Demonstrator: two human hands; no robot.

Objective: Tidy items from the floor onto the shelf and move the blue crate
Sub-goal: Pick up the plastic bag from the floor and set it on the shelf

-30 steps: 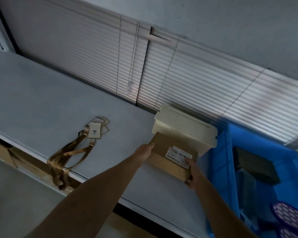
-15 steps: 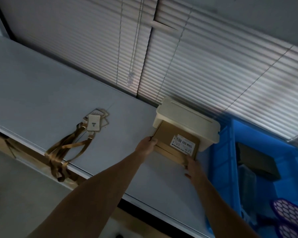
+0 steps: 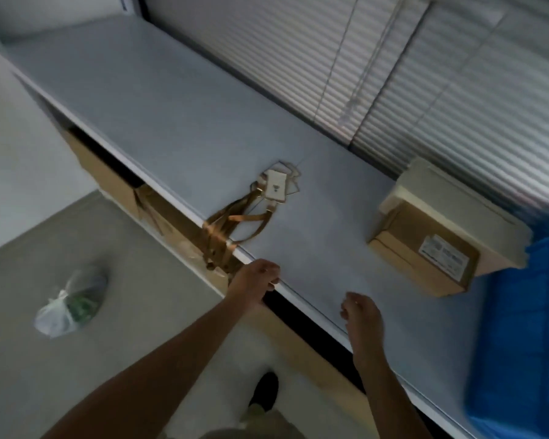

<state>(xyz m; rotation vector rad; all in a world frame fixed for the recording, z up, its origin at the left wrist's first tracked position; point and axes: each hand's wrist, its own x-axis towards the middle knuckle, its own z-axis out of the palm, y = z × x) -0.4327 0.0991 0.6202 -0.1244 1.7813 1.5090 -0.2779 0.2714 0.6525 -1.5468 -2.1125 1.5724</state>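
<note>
A brown cardboard box (image 3: pixel 425 248) with a white label lies on the grey shelf top (image 3: pixel 178 115), tucked against a cream plastic container (image 3: pixel 457 210). The blue crate (image 3: pixel 520 327) stands on the shelf at the far right, blurred. My left hand (image 3: pixel 255 285) hovers at the shelf's front edge, fingers loosely curled, holding nothing. My right hand (image 3: pixel 360 315) is over the shelf top, fingers apart and empty, well short of the box. A clear plastic bag (image 3: pixel 72 302) with something green inside lies on the floor at the left.
A bundle of tan lanyards with card badges (image 3: pixel 254 210) hangs over the shelf's front edge near my left hand. Cardboard boxes (image 3: pixel 108 172) sit under the shelf. Closed blinds (image 3: pixel 393 74) run behind it. My shoe (image 3: pixel 263 391) is on the grey floor.
Both hands let go of the cardboard box and pulled back to the shelf's front edge. The view swung left and down, bringing the floor and the plastic bag into sight.
</note>
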